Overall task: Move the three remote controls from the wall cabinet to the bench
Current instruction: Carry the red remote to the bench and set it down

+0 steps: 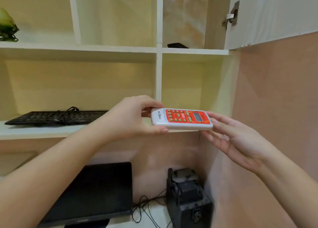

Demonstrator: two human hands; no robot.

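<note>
A white remote control [182, 119] with an orange face, green buttons and a small screen is held level in front of the lower right cabinet compartment. My left hand [134, 117] grips its left end between thumb and fingers. My right hand [232, 140] has straight fingers, and their tips touch the remote's right end. A dark remote control [177, 45] lies on the upper right shelf of the wall cabinet [159, 72], partly hidden by the shelf edge.
A black keyboard [56, 118] with a coiled cable lies on the lower left shelf. Below stand a black monitor [96, 191], a dark boxy device [187, 198] and loose wires. An open cabinet door [271, 16] hangs at upper right. A green ornament [7, 26] sits upper left.
</note>
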